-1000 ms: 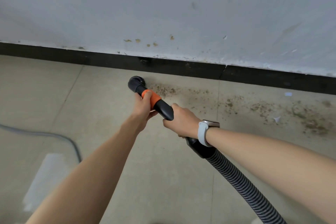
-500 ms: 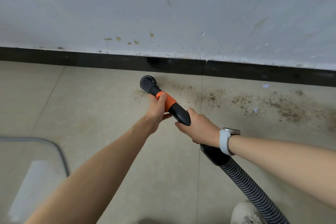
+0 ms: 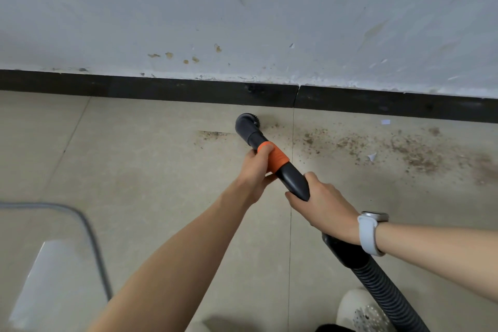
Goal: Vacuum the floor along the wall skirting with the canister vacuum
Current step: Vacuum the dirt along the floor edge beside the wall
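Observation:
The black vacuum nozzle [image 3: 246, 124] with a round brush head touches the beige tiled floor just in front of the black skirting [image 3: 188, 91]. My left hand [image 3: 257, 170] grips the wand at its orange collar [image 3: 275, 159]. My right hand [image 3: 323, 205], with a white watch on the wrist, grips the black wand further back. The ribbed hose [image 3: 385, 291] runs down to the lower right. Brown dirt [image 3: 404, 148] lies scattered on the floor to the right of the nozzle, and a thin streak of dirt [image 3: 213, 134] lies to its left.
A grey cable [image 3: 89, 229] curves over the floor at lower left. A light shoe [image 3: 361, 310] shows at the bottom edge beside the hose. A scuffed white wall [image 3: 242, 13] rises above the skirting. Small white paper scraps [image 3: 372, 157] lie in the dirt.
The nozzle has travelled to the right along the skirting, over the dirty patch, with both hands keeping their grip. The floor left of the brush now looks mostly clean.

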`<state>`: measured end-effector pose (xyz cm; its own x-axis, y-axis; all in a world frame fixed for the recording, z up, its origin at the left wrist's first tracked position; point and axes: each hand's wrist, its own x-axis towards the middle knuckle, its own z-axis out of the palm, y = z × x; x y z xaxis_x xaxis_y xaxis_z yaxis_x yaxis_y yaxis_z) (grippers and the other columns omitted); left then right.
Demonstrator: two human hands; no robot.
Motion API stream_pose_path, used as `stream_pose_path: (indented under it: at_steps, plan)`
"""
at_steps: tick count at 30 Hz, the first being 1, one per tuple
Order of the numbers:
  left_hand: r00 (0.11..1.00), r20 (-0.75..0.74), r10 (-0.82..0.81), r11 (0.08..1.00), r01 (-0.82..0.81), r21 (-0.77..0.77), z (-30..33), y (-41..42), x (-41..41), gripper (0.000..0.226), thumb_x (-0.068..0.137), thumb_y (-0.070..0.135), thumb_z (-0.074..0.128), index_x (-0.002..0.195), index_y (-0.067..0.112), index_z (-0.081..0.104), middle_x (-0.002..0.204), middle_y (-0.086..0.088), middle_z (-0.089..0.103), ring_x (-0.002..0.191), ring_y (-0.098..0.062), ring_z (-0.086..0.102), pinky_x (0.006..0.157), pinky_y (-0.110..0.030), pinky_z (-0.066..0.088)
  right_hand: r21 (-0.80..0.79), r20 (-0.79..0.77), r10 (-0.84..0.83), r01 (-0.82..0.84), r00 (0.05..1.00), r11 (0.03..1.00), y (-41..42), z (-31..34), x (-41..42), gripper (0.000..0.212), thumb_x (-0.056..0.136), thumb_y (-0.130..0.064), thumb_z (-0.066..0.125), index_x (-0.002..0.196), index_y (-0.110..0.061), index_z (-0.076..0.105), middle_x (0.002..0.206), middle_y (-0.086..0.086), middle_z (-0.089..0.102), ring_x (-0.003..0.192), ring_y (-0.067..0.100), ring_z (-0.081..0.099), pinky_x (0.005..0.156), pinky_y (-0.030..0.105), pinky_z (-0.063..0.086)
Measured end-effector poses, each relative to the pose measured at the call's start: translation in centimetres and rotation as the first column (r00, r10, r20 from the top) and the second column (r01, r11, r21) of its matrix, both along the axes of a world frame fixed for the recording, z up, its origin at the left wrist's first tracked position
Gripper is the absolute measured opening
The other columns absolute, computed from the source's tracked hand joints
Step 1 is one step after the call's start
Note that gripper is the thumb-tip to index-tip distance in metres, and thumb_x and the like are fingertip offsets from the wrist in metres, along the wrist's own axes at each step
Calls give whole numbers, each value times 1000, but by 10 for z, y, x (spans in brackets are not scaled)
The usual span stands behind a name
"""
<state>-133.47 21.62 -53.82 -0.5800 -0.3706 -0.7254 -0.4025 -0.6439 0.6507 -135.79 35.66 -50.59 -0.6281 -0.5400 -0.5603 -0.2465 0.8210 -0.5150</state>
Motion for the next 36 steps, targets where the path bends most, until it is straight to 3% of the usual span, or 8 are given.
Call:
stream_pose_path:
  at_steps: [4, 8, 11, 14, 20, 27, 36]
  plan:
    - [956, 20, 293, 949, -294, 118, 10, -26, 3, 22, 98, 26, 48, 94, 5, 47, 84, -12, 53, 73, -23, 57, 67, -36, 52, -48, 9, 103, -103, 995, 994, -27, 3, 3, 26, 90, -42, 51, 93, -18, 40, 72, -1, 55, 58, 18, 53, 54, 31, 40]
    - [923, 73, 377, 925, -379, 12, 9, -54, 19, 24, 101, 27, 43, 88, 6, 43, 76, -14, 54, 63, -24, 55, 64, -37, 51, -61, 60, 227, -223, 972, 973, -63, 2, 6, 28, 88, -39, 55, 95, -16, 42, 81, 2, 59, 60, 21, 58, 59, 34, 49]
    - [936, 101, 337, 941, -333, -59, 3, -69, 26, 24, 99, 25, 43, 82, 8, 42, 79, -13, 52, 67, -24, 54, 76, -41, 51, -108, 177, 186, -169, 967, 980, -82, -2, 13, 25, 85, -27, 57, 96, -11, 41, 85, 7, 59, 66, 28, 65, 62, 37, 54]
    - [960, 128, 249, 967, -239, -90, -2, -71, 24, 23, 98, 22, 44, 81, 7, 43, 76, -10, 49, 67, -22, 52, 88, -44, 47, -100, 229, 119, -98, 966, 990, -86, -5, 17, 23, 82, -20, 57, 95, -11, 40, 80, 6, 57, 60, 27, 62, 60, 35, 53]
    - [983, 136, 124, 992, -118, -46, 0, -42, 2, 23, 98, 24, 44, 83, 6, 43, 86, -11, 47, 78, -22, 50, 78, -37, 46, -19, 147, -29, 32, 989, 999, -59, -6, 7, 19, 80, -21, 53, 91, -13, 39, 80, 7, 58, 60, 27, 57, 62, 38, 53]
    - [986, 145, -86, 996, 86, 10, -6, 7, -8, 21, 98, 26, 44, 96, 5, 43, 84, -10, 46, 75, -21, 51, 58, -30, 47, 103, 148, -192, 178, 970, 979, -7, -1, 10, 15, 80, -21, 51, 89, -15, 40, 75, 5, 56, 59, 24, 54, 58, 33, 46]
    - [979, 175, -106, 993, 114, -36, 0, -4, -1, 24, 99, 26, 41, 84, 8, 43, 90, -10, 47, 84, -24, 51, 66, -32, 48, 87, 135, -195, 185, 971, 979, -21, 2, 21, 17, 82, -21, 53, 91, -14, 40, 77, 5, 57, 60, 25, 56, 58, 33, 47]
